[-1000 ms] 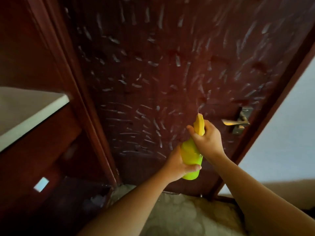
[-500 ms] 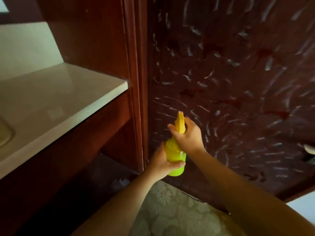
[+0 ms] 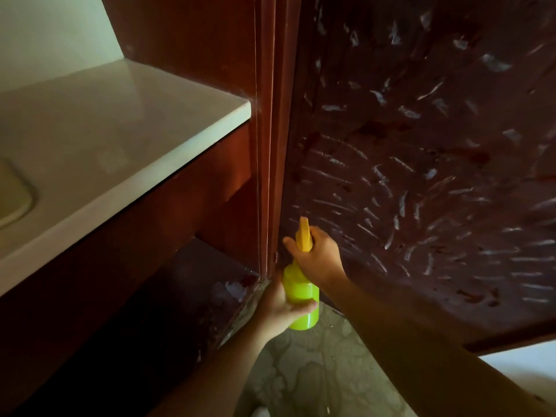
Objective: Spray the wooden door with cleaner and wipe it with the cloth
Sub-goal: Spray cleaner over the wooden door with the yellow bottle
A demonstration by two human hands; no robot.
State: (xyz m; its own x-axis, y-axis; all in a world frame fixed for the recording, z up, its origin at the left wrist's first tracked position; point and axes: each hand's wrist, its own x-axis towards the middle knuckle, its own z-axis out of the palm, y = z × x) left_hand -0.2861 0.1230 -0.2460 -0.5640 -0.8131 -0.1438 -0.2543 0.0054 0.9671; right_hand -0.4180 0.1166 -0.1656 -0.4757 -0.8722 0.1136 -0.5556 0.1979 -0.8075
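Note:
The dark wooden door (image 3: 421, 152) fills the right half of the view, streaked with many white marks and darker wet patches. A yellow-green spray bottle (image 3: 302, 302) is held close to the door's lower left edge, its yellow nozzle pointing up. My left hand (image 3: 278, 308) grips the bottle's body from below. My right hand (image 3: 317, 255) is wrapped round the spray head, fingers on the trigger side. No cloth is in view.
The red-brown door frame (image 3: 269, 130) runs vertically beside the bottle. A white countertop (image 3: 120, 139) with a sink rim (image 3: 15, 197) juts out at left, a dark shelf (image 3: 195, 296) below it. Patterned floor (image 3: 316, 371) lies underneath my arms.
The view has swung left: the door handle has left the frame and the countertop has come in. Both hands with the bottle have shifted toward the door's left edge, near the frame.

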